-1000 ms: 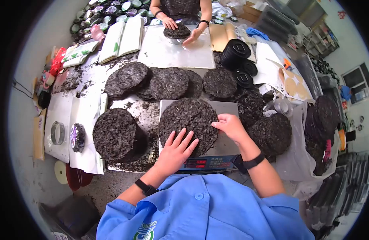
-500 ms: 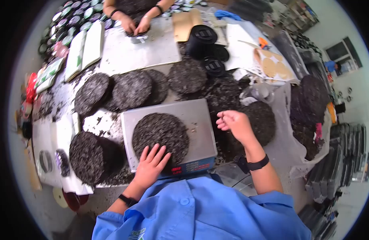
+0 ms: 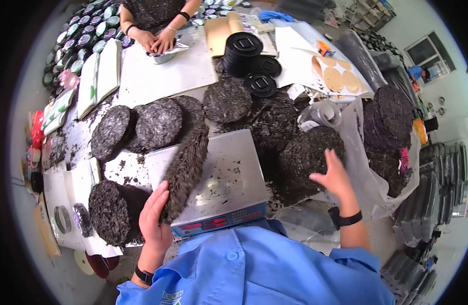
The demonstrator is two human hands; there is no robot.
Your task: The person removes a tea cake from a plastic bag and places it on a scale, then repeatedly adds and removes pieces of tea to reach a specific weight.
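My left hand (image 3: 154, 216) grips the lower left edge of a dark round cake of dry, flaky, fibrous material (image 3: 187, 170). The cake is tipped up on its side over the left part of a digital scale (image 3: 231, 173), whose red display faces me. Loose crumbs lie on the bare metal pan. My right hand (image 3: 337, 177) is open, thumb and fingers apart, at the near right side of another dark cake (image 3: 307, 157) right of the scale. Left of the scale, a thick stack of the same cakes (image 3: 112, 213) lies on its side.
More dark cakes (image 3: 160, 122) lie in a row behind the scale. Black plastic lids (image 3: 244, 46), a clear jar (image 3: 323, 114) and a plastic bag of dark cakes (image 3: 358, 152) stand farther right. Across the table, a person's hands (image 3: 157, 43) work at a foil-lined bowl (image 3: 164, 57).
The cake lying flat on the scale has been tilted up and leftward by my left hand. My right hand has moved right and opened, from beside the scale to the right-hand cake.
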